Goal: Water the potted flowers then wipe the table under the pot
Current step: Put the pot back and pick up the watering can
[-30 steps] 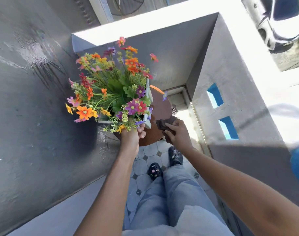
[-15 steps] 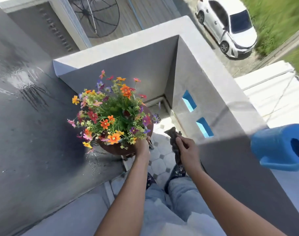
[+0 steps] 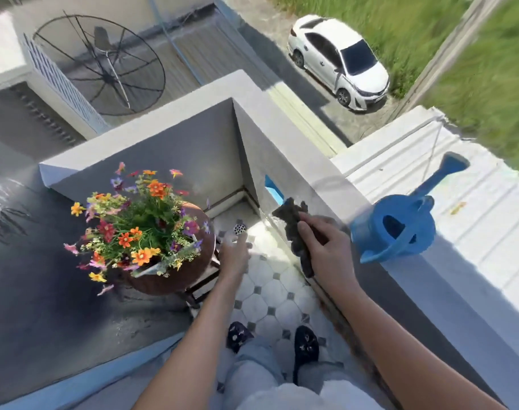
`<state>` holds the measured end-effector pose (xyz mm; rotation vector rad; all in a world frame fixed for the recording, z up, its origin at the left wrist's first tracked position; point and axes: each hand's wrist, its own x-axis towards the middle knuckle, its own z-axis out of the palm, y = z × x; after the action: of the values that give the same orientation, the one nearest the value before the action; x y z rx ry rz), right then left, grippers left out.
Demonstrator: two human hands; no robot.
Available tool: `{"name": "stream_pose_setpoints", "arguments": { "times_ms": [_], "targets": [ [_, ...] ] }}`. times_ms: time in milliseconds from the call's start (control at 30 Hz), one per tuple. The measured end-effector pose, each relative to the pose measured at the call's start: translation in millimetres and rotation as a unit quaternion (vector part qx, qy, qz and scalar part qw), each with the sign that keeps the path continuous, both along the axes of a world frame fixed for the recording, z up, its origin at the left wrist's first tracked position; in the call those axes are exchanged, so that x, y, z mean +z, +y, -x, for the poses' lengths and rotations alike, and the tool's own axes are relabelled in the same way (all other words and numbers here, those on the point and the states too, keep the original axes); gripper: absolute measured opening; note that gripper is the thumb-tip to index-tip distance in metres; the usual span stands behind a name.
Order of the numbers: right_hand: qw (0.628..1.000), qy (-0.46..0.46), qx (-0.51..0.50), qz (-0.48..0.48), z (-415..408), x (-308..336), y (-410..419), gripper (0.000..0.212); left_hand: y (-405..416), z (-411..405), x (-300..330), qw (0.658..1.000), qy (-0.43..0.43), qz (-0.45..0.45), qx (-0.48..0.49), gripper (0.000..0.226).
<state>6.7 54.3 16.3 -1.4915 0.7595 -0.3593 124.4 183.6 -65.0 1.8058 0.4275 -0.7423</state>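
The potted flowers [image 3: 140, 223] stand on the small round brown table [image 3: 175, 279] by the dark wall, with the blue watering can [image 3: 395, 229] well apart from them on the white ledge [image 3: 447, 288] to the right. The right hand [image 3: 326, 250] pinches a dark cloth [image 3: 295, 229] between thumb and curled fingers, just left of the can. The left hand [image 3: 233, 255], blurred, hangs with fingers loosely spread and holding nothing, just beside the table's right edge.
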Motion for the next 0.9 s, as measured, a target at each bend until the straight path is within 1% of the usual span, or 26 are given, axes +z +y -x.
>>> {"name": "stream_pose_setpoints", "arguments": {
  "times_ms": [67, 133, 200, 267, 333, 367, 433, 467, 500, 533, 600, 667, 767, 800, 900],
  "targets": [
    [0.999, -0.038, -0.022, 0.019, 5.6, 29.1, -19.2, 0.021, -27.8, 6.3, 35.9, 0.998, -0.050, 0.028, -0.010, 0.029],
    [0.994, -0.062, -0.077, 0.042, 27.3, 55.8, -52.0, 0.019, -68.0, 29.6, 77.4, 0.992, -0.080, 0.096, -0.019, 0.022],
    [0.985, -0.090, -0.142, 0.027, 53.9, 71.0, -87.0, 0.016, -105.4, 61.2, 114.3, 0.981, -0.094, 0.166, -0.038, 0.020],
    [0.973, -0.110, -0.204, 0.000, 82.1, 79.7, -118.3, 0.016, -139.2, 93.6, 139.2, 0.972, -0.097, 0.206, -0.063, 0.022],
    [0.961, -0.119, -0.250, -0.015, 108.7, 85.8, -142.4, 0.017, -169.0, 126.3, 150.4, 0.966, -0.054, 0.235, -0.097, 0.025],
    [0.954, -0.129, -0.269, -0.024, 122.3, 87.9, -152.5, 0.016, -182.5, 142.5, 151.2, 0.961, -0.007, 0.250, -0.116, 0.027],
    [0.941, -0.138, -0.307, -0.041, 146.4, 89.8, -167.8, 0.016, -206.6, 171.1, 144.4, 0.940, 0.134, 0.283, -0.134, 0.034],
    [0.935, -0.136, -0.324, -0.051, 157.0, 90.2, -173.2, 0.016, -216.9, 181.8, 137.5, 0.925, 0.197, 0.300, -0.123, 0.038],
    [0.930, -0.133, -0.338, -0.063, 165.2, 90.0, -176.7, 0.014, -225.9, 189.1, 129.1, 0.916, 0.236, 0.311, -0.096, 0.041],
    [0.927, -0.129, -0.346, -0.073, 172.2, 89.7, -178.9, 0.013, -233.7, 194.1, 122.7, 0.912, 0.256, 0.315, -0.052, 0.043],
    [0.929, -0.120, -0.341, -0.085, 182.3, 89.0, -179.8, 0.013, -247.6, 196.7, 113.4, 0.909, 0.254, 0.326, 0.051, 0.040],
    [0.934, -0.116, -0.325, -0.088, 186.4, 88.5, -177.6, 0.014, -260.3, 193.7, 105.5, 0.904, 0.234, 0.339, 0.115, 0.039],
    [0.940, -0.106, -0.312, -0.087, 184.6, 89.8, -171.3, 0.017, -272.4, 188.5, 98.6, 0.895, 0.223, 0.355, 0.152, 0.054],
    [0.941, -0.104, -0.309, -0.088, 182.6, 88.7, -169.5, 0.017, -274.1, 187.0, 96.8, 0.893, 0.222, 0.358, 0.159, 0.053],
    [0.948, -0.095, -0.289, -0.097, 174.5, 84.1, -164.8, 0.013, -268.5, 182.8, 98.6, 0.899, 0.202, 0.360, 0.146, 0.035]
  ]
}}
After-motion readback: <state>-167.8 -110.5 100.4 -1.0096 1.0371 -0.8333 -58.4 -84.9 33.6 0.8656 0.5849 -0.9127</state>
